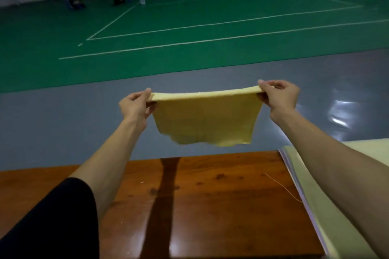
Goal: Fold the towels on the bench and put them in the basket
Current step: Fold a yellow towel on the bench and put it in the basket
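A yellow towel (205,118) hangs in the air in front of me, stretched out between both hands above the far edge of the wooden bench (210,195). My left hand (136,105) pinches its upper left corner. My right hand (277,96) pinches the upper right corner. The top edge looks doubled over, and the lower edge hangs loose and uneven. No basket is in view.
A pale cloth-like pile with a light striped edge (315,206) lies on the right end of the bench, partly under my right forearm. Beyond the bench lies grey floor, then a green court with white lines. Small objects stand far off along the back wall.
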